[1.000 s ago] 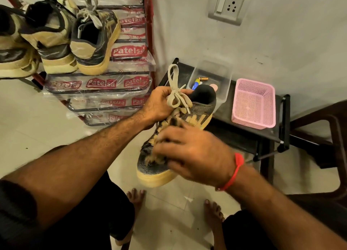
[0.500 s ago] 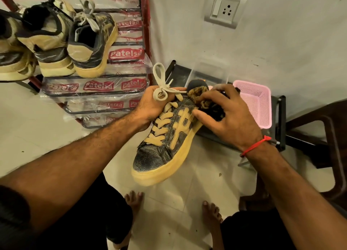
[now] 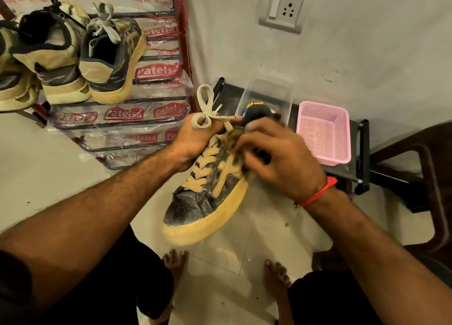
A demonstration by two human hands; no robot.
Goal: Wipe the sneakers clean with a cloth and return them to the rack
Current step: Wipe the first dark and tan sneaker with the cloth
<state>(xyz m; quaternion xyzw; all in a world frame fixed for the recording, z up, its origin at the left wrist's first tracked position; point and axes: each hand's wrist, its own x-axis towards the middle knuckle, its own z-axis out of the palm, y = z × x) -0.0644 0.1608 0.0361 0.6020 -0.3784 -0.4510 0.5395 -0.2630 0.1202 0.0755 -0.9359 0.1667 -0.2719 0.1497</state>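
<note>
Gripping the sneaker point(image 3: 205, 202), left hand point(image 3: 195, 139); right hand point(image 3: 281, 158) presses cloth point(image 3: 234, 139).

The right hand point(image 3: 281, 158) is motion-blurred, hiding the cloth point(image 3: 234, 139) and the sneaker's point(image 3: 208, 197) heel. The leftmost shoe point(image 3: 12, 80) on the rack point(image 3: 181, 31) runs off frame.

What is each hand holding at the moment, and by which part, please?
The left hand holds the sneaker at the laced upper part near its collar. The right hand presses a cloth to the sneaker's side; its exact grip is blurred.
</note>
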